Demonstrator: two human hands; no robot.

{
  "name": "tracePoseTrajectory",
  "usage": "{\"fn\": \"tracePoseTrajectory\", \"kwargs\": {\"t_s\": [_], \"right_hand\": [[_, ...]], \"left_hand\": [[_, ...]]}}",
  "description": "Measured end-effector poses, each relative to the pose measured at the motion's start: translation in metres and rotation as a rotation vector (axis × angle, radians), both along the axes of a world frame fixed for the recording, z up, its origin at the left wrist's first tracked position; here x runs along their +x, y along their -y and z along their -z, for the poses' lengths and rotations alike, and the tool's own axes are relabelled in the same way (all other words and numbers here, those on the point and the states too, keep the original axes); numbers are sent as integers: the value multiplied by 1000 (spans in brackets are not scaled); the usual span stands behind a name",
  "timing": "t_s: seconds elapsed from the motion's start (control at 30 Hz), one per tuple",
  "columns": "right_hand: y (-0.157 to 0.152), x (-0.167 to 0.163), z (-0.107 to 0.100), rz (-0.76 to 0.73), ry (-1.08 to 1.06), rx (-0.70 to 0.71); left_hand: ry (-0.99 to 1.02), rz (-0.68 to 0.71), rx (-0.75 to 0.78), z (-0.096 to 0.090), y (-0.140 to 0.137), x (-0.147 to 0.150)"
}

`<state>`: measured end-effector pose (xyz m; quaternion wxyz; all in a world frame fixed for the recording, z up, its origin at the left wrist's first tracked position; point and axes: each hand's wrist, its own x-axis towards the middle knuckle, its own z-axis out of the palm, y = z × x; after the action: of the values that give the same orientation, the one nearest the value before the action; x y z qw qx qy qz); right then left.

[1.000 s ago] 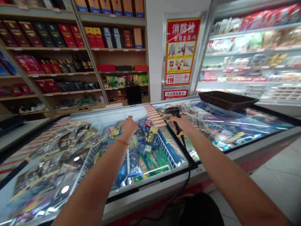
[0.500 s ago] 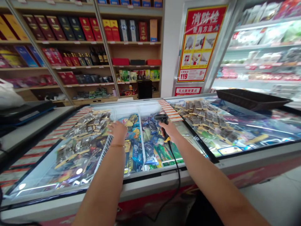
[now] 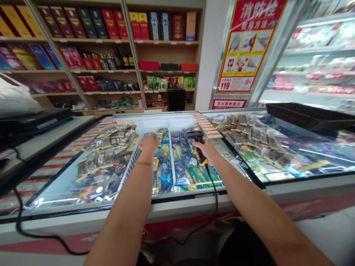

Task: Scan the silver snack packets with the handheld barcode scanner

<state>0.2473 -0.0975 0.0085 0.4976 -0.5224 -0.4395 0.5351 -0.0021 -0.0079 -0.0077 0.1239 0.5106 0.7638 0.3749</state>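
My right hand point(image 3: 207, 149) is wrapped round the grip of a black and yellow barcode scanner point(image 3: 195, 136), its cable hanging down over the freezer's front edge. My left hand point(image 3: 149, 144) reaches over the freezer's open middle section with its fingers closed on a small tan-edged packet point(image 3: 156, 136). Part of that packet is hidden by the fingers. Below both hands, bagged ice creams point(image 3: 166, 171) in blue, yellow, green and purple wrappers lie in compartments split by a white wire divider point(image 3: 171, 159). Similar small packets point(image 3: 118, 133) are heaped on the glass left of my left hand.
Another heap of packets point(image 3: 251, 131) covers the right glass lid, with a dark tray point(image 3: 307, 115) behind it. A black cable point(image 3: 41, 235) loops at lower left, near a counter bearing a white plastic bag point(image 3: 16, 96). Shelves with boxes and bottles stand behind the freezer point(image 3: 172, 201).
The view has tilted down and shifted left. A small packet now shows at my left hand, which earlier had its fingers partly spread near the heap. My right hand still grips the scanner.
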Motion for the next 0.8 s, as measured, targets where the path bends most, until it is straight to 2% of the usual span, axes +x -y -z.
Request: {"fn": "tracePoseTrajectory", "kwargs": {"t_s": [0.1, 0.3, 0.5, 0.8], "right_hand": [[-1, 0, 2, -16, -16, 3], [-2, 0, 2, -52, -15, 62], [10, -4, -6, -117, 39, 171], [13, -12, 2, -128, 182, 151]], "left_hand": [[180, 64, 112, -1, -7, 7], [374, 173, 197, 3, -18, 29], [451, 200, 265, 15, -18, 38], [488, 198, 273, 21, -25, 38]]}}
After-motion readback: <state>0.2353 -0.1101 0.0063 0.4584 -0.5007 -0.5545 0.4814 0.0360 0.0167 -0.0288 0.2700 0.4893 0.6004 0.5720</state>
